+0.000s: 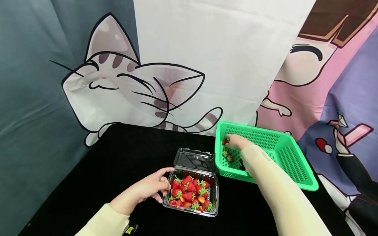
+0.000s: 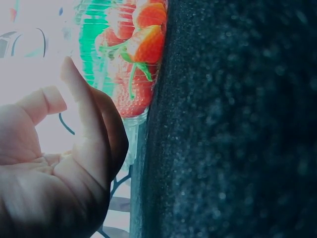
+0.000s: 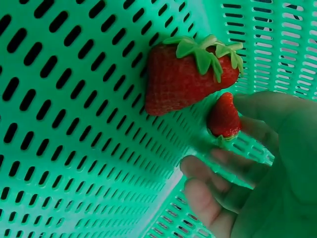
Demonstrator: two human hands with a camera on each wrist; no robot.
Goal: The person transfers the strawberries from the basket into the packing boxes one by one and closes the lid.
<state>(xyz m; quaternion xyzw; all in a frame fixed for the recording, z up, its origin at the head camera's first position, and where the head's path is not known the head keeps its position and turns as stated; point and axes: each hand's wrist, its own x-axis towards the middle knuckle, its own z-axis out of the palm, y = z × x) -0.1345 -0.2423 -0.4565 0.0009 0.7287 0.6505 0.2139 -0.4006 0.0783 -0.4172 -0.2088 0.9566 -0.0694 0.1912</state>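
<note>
A clear plastic clamshell box (image 1: 217, 196) full of red strawberries (image 1: 190, 188) stands on the black cloth, its lid (image 1: 193, 160) folded back. My left hand (image 1: 150, 186) holds its left rim with bent fingers; the left wrist view is overexposed and partly hides this contact. Inside the green basket (image 1: 304, 183), my right hand (image 1: 237, 142) reaches to the left end. Its thumb and a finger pinch a small strawberry (image 3: 224, 118), leafy end down. Two more strawberries (image 3: 185, 74) lie beside it in the basket, close together.
The black cloth (image 1: 127, 157) covers the table under box and basket. The basket's left wall nearly meets the box lid. Behind hangs a printed curtain with a cartoon cat (image 1: 106, 91). A dark device with a yellow mark (image 1: 130, 229) sits at the left wrist.
</note>
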